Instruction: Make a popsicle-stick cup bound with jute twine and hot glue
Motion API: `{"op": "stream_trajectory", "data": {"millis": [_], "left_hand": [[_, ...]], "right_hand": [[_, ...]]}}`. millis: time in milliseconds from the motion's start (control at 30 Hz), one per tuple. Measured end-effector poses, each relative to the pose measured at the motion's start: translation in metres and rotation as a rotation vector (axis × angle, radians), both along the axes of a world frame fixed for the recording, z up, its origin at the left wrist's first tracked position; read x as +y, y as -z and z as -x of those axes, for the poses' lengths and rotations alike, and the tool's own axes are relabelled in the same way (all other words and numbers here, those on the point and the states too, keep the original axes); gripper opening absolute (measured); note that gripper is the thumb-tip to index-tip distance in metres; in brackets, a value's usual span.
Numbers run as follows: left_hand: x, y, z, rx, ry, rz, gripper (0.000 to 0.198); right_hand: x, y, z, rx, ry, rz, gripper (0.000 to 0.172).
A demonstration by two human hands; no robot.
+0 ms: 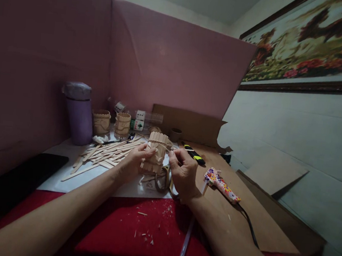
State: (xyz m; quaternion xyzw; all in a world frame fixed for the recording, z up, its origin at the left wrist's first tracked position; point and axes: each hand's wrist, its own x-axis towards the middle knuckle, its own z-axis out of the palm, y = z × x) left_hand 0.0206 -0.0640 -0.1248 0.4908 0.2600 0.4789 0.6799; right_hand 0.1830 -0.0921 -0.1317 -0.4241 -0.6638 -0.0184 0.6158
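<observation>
My left hand [142, 157] is closed around the side of a small cup made of craft sticks [157, 154], held upright with twine bands around it. Close to the cup's right side, my right hand [182, 172] pinches thumb and fingers together. What lies between those fingertips is too small to make out. A thin pale strip [190, 150] shows just above its knuckles, perhaps held by it. Scissors [162, 180] lie beneath the hands, partly hidden by the right one. Loose craft sticks [107, 154] are heaped left of the cup.
Two similar stick cups [122, 126] stand at the back, beside a purple bottle [80, 118]. To the right lie a black-and-yellow utility knife [197, 157] and a flowered glue gun [221, 185] with a trailing cord and a glue stick [188, 237]. Wood scraps litter the red cloth [111, 227].
</observation>
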Motion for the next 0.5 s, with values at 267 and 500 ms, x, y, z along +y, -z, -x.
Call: {"op": "stream_trajectory", "data": {"millis": [267,500], "left_hand": [[-0.003,-0.0019,-0.001,0.0,0.027,-0.017,0.043],[-0.0057,-0.0057,-0.0001,0.004,0.034,0.013,0.048]], "right_hand": [[0.0012,0.0018,-0.0002,-0.008,0.051,-0.007,0.026],[0.002,0.003,-0.0006,-0.07,0.09,-0.046,0.024]]}}
